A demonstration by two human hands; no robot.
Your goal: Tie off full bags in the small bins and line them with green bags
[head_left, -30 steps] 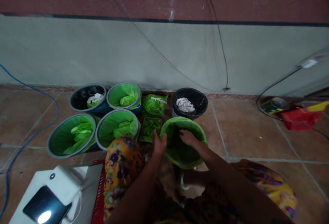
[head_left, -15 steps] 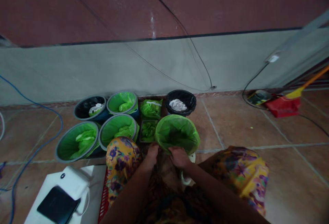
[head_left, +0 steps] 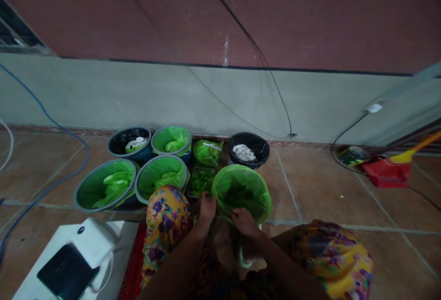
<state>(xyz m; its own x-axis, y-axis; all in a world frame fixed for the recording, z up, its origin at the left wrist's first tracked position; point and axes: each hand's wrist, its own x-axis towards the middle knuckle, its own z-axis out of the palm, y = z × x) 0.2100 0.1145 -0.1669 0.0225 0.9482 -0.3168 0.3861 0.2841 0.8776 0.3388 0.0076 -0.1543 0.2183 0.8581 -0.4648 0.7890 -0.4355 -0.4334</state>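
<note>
A round bin with a bright green bin liner (head_left: pixel 243 187) folded over its rim stands between my knees. At the bin's near left rim, my left hand (head_left: pixel 207 207) is closed with its fingers curled on the liner's edge; the fingertips are dim. My right hand (head_left: pixel 244 221) is closed over the near rim, its fingers pinching the same liner. The bin's lower body is mostly hidden behind my hands. Just left of my left hand lies a clear tub of green leaf-like pieces (head_left: pixel 202 180), with a tied green bag (head_left: pixel 208 153) behind it.
Grey-rimmed buckets with green liners (head_left: pixel 161 176) cluster to the left. A black-lined bin (head_left: pixel 253 143) holding whitish material stands behind. A white box (head_left: pixel 41 263) carries a dark tablet-like device (head_left: pixel 67 270). A blue hose (head_left: pixel 51 118) runs far left; a red dustpan (head_left: pixel 387 172) lies right.
The camera view has tilted upward a little, so the bins sit lower and slightly right in the picture. Both hands stay at the liner's near rim.
</note>
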